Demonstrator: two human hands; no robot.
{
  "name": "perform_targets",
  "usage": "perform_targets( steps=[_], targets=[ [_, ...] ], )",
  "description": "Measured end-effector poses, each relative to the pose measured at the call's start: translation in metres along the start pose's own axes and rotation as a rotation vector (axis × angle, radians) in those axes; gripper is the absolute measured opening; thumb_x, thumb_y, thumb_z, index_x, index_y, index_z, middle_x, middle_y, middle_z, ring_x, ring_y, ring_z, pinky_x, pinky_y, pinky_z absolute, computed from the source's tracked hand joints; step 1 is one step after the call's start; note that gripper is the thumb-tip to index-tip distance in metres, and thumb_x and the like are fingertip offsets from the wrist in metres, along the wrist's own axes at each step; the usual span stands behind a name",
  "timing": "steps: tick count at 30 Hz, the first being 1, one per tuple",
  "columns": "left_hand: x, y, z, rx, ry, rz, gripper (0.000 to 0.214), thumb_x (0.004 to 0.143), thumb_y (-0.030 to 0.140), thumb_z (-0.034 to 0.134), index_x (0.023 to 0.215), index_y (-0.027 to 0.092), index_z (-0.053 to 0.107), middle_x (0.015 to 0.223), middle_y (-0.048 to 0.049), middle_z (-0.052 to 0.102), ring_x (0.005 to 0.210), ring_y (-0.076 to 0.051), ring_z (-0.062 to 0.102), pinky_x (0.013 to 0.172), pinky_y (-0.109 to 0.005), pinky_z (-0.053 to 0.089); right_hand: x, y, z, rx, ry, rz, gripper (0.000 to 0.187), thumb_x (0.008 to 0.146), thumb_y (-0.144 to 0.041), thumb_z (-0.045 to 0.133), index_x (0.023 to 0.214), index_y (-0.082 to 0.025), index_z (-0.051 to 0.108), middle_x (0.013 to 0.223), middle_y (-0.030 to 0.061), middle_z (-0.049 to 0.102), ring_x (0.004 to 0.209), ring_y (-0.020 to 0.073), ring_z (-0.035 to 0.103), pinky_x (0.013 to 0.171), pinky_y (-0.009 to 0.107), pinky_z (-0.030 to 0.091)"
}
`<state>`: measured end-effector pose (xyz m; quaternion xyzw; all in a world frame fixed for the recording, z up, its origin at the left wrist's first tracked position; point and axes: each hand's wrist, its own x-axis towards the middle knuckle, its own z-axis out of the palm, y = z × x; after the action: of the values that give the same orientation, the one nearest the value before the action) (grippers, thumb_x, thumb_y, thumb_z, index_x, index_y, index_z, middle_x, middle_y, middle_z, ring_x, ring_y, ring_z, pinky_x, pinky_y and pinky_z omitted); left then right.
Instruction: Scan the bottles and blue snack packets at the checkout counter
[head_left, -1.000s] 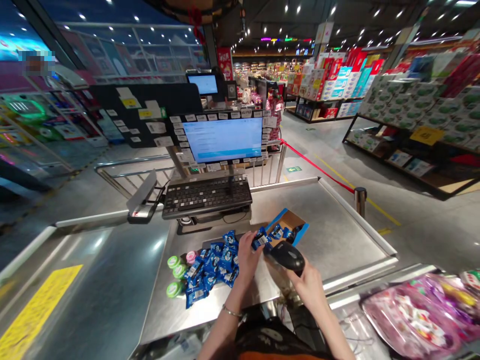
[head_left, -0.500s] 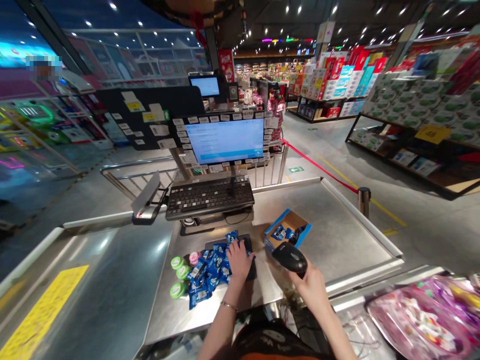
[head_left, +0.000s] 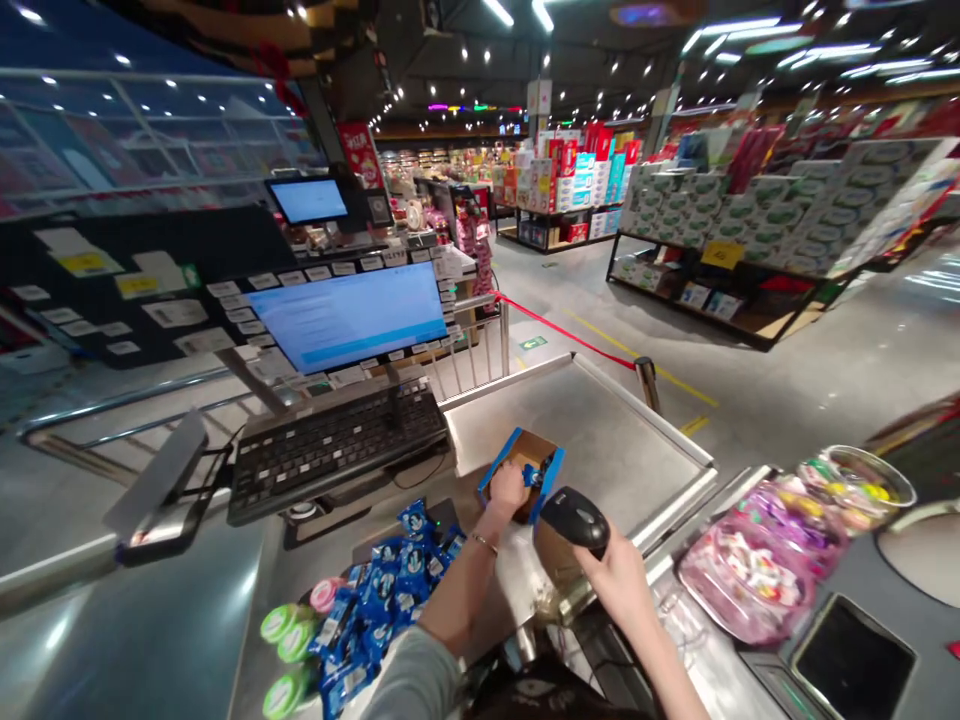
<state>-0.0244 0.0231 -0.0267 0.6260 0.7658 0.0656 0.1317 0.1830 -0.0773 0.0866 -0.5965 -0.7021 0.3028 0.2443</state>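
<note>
Left hand (head_left: 508, 490) seemingly curled, right (head_left: 611, 572) gripping.

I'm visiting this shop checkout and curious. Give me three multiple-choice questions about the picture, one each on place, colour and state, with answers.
1. Where is the left hand?
A) At the blue-edged cardboard box
B) On the keyboard
C) Touching the screen

2. What colour are the heaped packets?
A) Red
B) Yellow
C) Blue

3. What is the right hand doing?
A) Lying empty
B) Gripping a black handheld barcode scanner
C) Pressing keys

Answers: 1 A, it reaches into the box's opening. 2 C, their wrappers show blue. 3 B, its fingers wrap the scanner.
</note>
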Motion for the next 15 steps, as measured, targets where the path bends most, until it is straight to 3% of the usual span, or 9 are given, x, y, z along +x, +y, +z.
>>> perform_targets(
  steps=[3, 6, 11, 15],
  targets=[
    [0.022, 0.007, 0.009, 0.074, -0.067, -0.068, 0.028, 0.083, 0.013, 0.044, 0.107, 0.011, 0.059, 0.103, -0.0186, 0.062, 0.102, -0.025, 0.06, 0.082, -0.033, 0.05, 0.001, 0.007, -0.007, 0.033, 0.039, 0.015, 0.042, 0.079, -0.029, 0.047, 0.118, -0.016, 0.056, 0.094, 0.0079, 0.072, 0.089, 0.0251, 0.068, 0.073, 0.032, 0.05],
    [0.025, 0.008, 0.017, 0.119, -0.091, -0.093, 0.03, 0.08, 0.014, 0.049, 0.109, 0.01, 0.057, 0.109, -0.0207, 0.06, 0.104, -0.027, 0.059, 0.081, -0.035, 0.05, 0.001, 0.009, -0.012, 0.059, 0.069, 0.032, 0.039, 0.078, -0.028, 0.047, 0.115, -0.018, 0.058, 0.092, 0.0063, 0.072, 0.086, 0.0239, 0.068, 0.074, 0.032, 0.05],
    [0.016, 0.007, 0.018, 0.121, -0.067, -0.093, 0.028, 0.079, 0.013, 0.05, 0.106, 0.012, 0.057, 0.102, -0.0174, 0.061, 0.092, -0.025, 0.063, 0.077, -0.035, 0.05, 0.002, 0.007, -0.016, 0.083, 0.08, 0.021, 0.038, 0.078, -0.028, 0.049, 0.114, -0.019, 0.059, 0.09, 0.0046, 0.073, 0.085, 0.023, 0.068, 0.073, 0.031, 0.05],
    [-0.009, 0.007, 0.006, 0.1, 0.054, -0.083, 0.031, 0.081, 0.008, 0.043, 0.109, 0.013, 0.055, 0.107, -0.0172, 0.058, 0.101, -0.026, 0.06, 0.085, -0.039, 0.047, 0.003, 0.005, -0.012, 0.082, 0.047, -0.001, 0.035, 0.079, -0.03, 0.049, 0.111, -0.019, 0.059, 0.087, 0.0046, 0.073, 0.083, 0.0226, 0.069, 0.072, 0.03, 0.051]
  ],
)
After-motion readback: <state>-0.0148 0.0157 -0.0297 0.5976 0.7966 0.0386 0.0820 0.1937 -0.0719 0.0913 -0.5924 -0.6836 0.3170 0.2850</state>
